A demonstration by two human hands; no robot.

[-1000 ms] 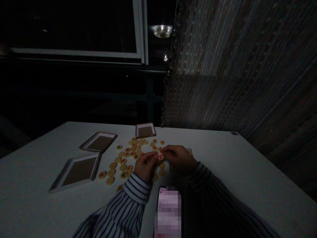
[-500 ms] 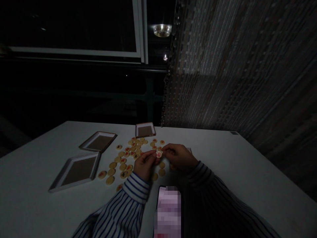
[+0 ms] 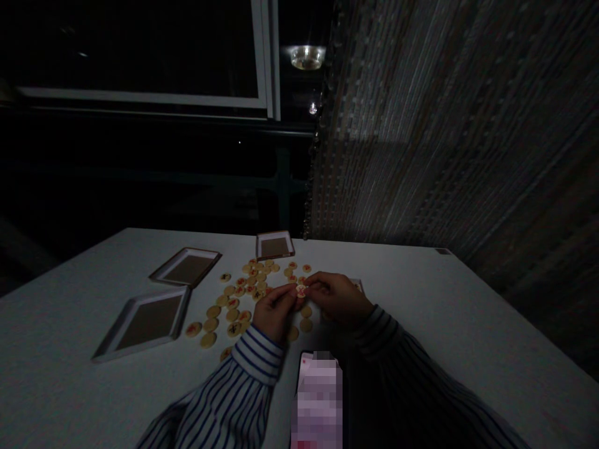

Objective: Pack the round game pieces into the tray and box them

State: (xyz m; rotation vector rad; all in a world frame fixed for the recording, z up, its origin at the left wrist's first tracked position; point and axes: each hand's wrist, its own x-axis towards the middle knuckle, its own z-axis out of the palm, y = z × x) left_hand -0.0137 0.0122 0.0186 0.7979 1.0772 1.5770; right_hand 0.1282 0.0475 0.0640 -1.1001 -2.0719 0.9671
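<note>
A round Chinese chess piece [image 3: 301,291] with a red character faces up between my hands, just above the table. My left hand [image 3: 275,310] pinches its left side between thumb and fingers. The closed fingertips of my right hand [image 3: 340,299] meet at its right edge. Many more pale wooden pieces lie loose around my left hand, some with red or black characters showing, such as a black-marked piece [image 3: 234,329], others blank side up. Two blank pieces [image 3: 306,325] lie beneath my hands. Part of a small box [image 3: 357,284] shows behind my right hand, mostly hidden.
On the white table [image 3: 458,330], a shallow white-rimmed tray [image 3: 105,343] and a brown-edged box lid [image 3: 156,275] lie at left. Another shallow box [image 3: 275,257] sits at the back. A phone [image 3: 319,399] lies in front. A bead-like string curtain [image 3: 397,125] hangs behind, right.
The fingertips of my right hand have moved slightly left onto the edge of the piece. A little more of the box behind that hand now shows. The loose pieces have not moved.
</note>
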